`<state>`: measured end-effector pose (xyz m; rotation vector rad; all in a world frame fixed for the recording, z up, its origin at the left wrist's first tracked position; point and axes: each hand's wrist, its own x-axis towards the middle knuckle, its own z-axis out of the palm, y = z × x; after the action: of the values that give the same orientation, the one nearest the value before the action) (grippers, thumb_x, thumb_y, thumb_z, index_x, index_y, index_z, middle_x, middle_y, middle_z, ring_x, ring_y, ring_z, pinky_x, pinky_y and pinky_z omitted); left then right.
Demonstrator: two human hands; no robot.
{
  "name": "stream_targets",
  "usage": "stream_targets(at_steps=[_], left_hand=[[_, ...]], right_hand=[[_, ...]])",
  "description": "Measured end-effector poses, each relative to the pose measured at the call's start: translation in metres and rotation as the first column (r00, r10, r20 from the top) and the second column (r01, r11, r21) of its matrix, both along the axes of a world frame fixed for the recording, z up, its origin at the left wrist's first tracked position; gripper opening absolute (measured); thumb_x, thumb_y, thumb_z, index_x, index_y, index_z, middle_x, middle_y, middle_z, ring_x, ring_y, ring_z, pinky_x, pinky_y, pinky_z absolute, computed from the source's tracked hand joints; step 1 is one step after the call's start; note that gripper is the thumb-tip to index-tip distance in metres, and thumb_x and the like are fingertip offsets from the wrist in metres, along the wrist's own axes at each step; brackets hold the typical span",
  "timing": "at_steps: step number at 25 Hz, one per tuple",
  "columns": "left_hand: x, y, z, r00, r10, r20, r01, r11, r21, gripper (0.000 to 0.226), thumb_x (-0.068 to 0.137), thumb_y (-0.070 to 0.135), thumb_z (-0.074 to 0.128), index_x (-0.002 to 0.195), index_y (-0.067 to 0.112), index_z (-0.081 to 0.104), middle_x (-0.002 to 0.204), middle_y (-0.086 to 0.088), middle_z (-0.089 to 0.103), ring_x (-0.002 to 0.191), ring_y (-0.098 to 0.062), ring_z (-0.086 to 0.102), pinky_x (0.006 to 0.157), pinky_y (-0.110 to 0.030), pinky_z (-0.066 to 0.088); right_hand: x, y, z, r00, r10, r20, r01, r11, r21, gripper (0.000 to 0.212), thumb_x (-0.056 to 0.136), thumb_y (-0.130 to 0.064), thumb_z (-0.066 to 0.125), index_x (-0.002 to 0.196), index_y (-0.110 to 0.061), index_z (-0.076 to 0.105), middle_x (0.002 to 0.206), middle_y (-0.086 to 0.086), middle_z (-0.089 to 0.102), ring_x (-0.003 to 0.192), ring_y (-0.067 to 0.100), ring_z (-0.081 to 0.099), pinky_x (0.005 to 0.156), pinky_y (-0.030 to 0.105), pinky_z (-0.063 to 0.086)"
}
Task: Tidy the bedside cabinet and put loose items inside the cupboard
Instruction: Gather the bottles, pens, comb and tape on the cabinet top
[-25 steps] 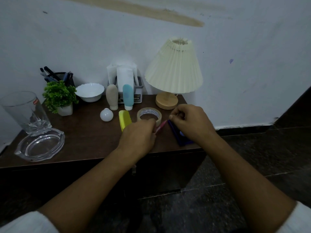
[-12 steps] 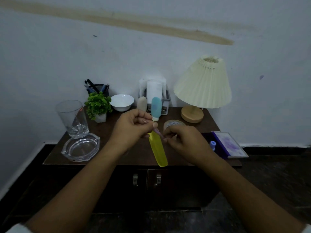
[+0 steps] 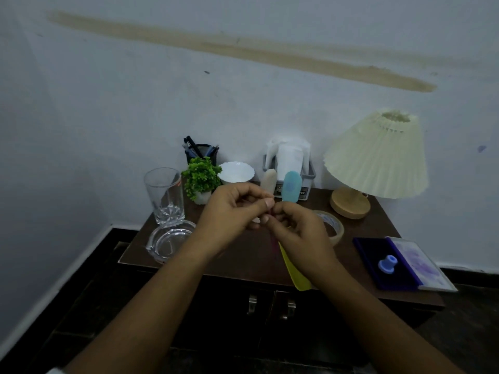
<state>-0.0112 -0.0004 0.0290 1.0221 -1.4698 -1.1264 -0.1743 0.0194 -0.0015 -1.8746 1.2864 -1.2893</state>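
Since lifted, hands (image 3: 270,225) higher together.

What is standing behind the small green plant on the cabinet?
Behind the green plant stands a black pen holder with several pens sticking out of its top. The plant covers the holder's lower part, so its base cannot be seen.

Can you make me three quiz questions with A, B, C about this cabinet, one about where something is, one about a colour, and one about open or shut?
1. Where is the lamp?
A. back right of the cabinet top
B. on the floor
C. inside the cupboard

2. What colour is the flat thing under the right hand?
A. red
B. yellow
C. black

3. How are the cupboard doors?
A. both wide open
B. one missing
C. shut

Answers: 1 A, it stands near the wall at the right. 2 B, it shows bright yellow. 3 C, both doors sit flush, handles together.
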Motion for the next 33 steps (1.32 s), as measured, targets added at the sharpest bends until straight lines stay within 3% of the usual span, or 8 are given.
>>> stream_targets(at_steps=[4, 6, 8, 12, 15, 23, 28, 33], left_hand=[[0.016, -0.007, 0.007, 0.996, 0.088, -0.013, -0.088, 0.994, -0.057, 0.010, 0.091, 0.017, 0.073, 0.098, 0.012, 0.078, 0.084, -0.010, 0.077, 0.072, -0.013, 0.069, 0.059, -0.024, 0.055], [0.027, -0.014, 0.016, 0.984, 0.170, -0.060, -0.175, 0.980, -0.093, 0.016, 0.096, 0.024, 0.067, 0.107, 0.018, 0.077, 0.093, -0.002, 0.077, 0.079, -0.012, 0.071, 0.064, -0.026, 0.058], [0.045, -0.024, 0.030, 0.950, 0.277, -0.142, -0.295, 0.947, -0.124, 0.020, 0.099, 0.028, 0.062, 0.114, 0.020, 0.074, 0.103, -0.001, 0.075, 0.087, -0.013, 0.071, 0.070, -0.028, 0.060], [0.085, -0.046, 0.049, 0.876, 0.429, -0.221, -0.469, 0.863, -0.185, 0.024, 0.101, 0.033, 0.058, 0.114, 0.019, 0.072, 0.106, 0.000, 0.075, 0.094, -0.012, 0.070, 0.078, -0.028, 0.060], [0.103, -0.059, 0.042, 0.845, 0.499, -0.196, -0.532, 0.824, -0.197, 0.026, 0.100, 0.041, 0.057, 0.114, 0.026, 0.072, 0.106, 0.010, 0.074, 0.103, -0.009, 0.068, 0.093, -0.037, 0.058], [0.130, -0.078, 0.026, 0.816, 0.542, -0.203, -0.573, 0.806, -0.150, 0.023, 0.100, 0.038, 0.057, 0.112, 0.027, 0.073, 0.105, 0.014, 0.074, 0.103, -0.002, 0.067, 0.096, -0.032, 0.055], [0.137, -0.086, 0.019, 0.808, 0.545, -0.225, -0.577, 0.808, -0.118, 0.020, 0.100, 0.037, 0.058, 0.110, 0.028, 0.073, 0.102, 0.013, 0.074, 0.100, -0.002, 0.068, 0.093, -0.029, 0.055], [0.141, -0.089, 0.014, 0.818, 0.542, -0.193, -0.564, 0.821, -0.087, 0.022, 0.099, 0.040, 0.059, 0.112, 0.027, 0.072, 0.106, 0.012, 0.073, 0.104, -0.009, 0.067, 0.094, -0.034, 0.055]], right_hand=[[0.015, -0.012, 0.012, 0.991, -0.051, -0.126, 0.039, 0.994, -0.099, 0.020, 0.091, -0.019, 0.072, 0.108, -0.029, 0.069, 0.084, -0.009, 0.068, 0.077, 0.009, 0.066, 0.064, 0.026, 0.055], [0.023, -0.024, 0.024, 0.997, -0.027, -0.077, 0.022, 0.998, -0.065, 0.047, 0.091, -0.013, 0.070, 0.132, -0.033, 0.057, 0.091, -0.006, 0.066, 0.078, 0.012, 0.070, 0.067, 0.030, 0.060], [0.031, -0.046, 0.042, 0.999, -0.049, 0.003, 0.049, 0.997, -0.053, 0.055, 0.092, -0.006, 0.067, 0.139, -0.031, 0.051, 0.094, -0.003, 0.064, 0.076, 0.016, 0.073, 0.066, 0.030, 0.062], [0.054, -0.105, 0.088, 0.989, -0.044, 0.141, 0.063, 0.988, -0.138, 0.027, 0.096, -0.004, 0.063, 0.120, -0.017, 0.063, 0.095, 0.009, 0.068, 0.078, 0.018, 0.075, 0.064, 0.038, 0.064], [0.076, -0.147, 0.108, 0.990, -0.054, 0.128, 0.081, 0.974, -0.213, 0.015, 0.095, -0.007, 0.064, 0.109, -0.011, 0.068, 0.091, 0.008, 0.073, 0.079, 0.015, 0.075, 0.066, 0.039, 0.064], [0.116, -0.218, 0.084, 0.941, -0.162, -0.298, 0.073, 0.955, -0.288, 0.017, 0.095, -0.019, 0.065, 0.107, -0.018, 0.077, 0.098, -0.005, 0.077, 0.086, 0.007, 0.068, 0.083, 0.029, 0.057], [0.127, -0.234, 0.063, 0.886, -0.065, -0.458, 0.004, 0.991, -0.132, 0.016, 0.092, -0.013, 0.064, 0.093, -0.018, 0.080, 0.084, -0.006, 0.078, 0.076, 0.010, 0.070, 0.077, 0.035, 0.059], [0.124, -0.233, 0.053, 0.890, -0.108, -0.444, 0.074, 0.993, -0.095, 0.012, 0.085, -0.008, 0.068, 0.080, -0.019, 0.072, 0.066, -0.010, 0.068, 0.059, 0.003, 0.062, 0.058, 0.031, 0.050]])
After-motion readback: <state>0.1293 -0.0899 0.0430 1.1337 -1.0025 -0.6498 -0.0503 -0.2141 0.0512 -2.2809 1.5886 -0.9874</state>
